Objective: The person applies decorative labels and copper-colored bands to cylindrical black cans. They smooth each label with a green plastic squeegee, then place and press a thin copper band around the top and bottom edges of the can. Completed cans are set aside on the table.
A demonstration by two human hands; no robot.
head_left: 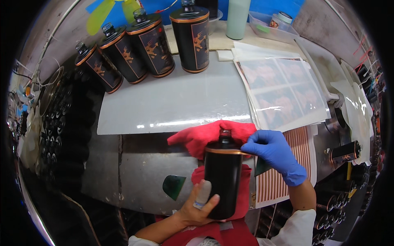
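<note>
Head view: two hands [197, 207] hold one bottle [223, 180], four labelled bottles [154, 45] behind.

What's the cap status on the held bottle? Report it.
Uncapped: the black bottle in the left hand shows a bare threaded neck, with no cap on it.

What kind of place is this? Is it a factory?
Probably a small bottling or labelling workshop. A row of black labelled bottles stands on the bench, sheets of printed labels lie beside them, and the person's hands hold one unlabelled black bottle over a red cloth.
</note>
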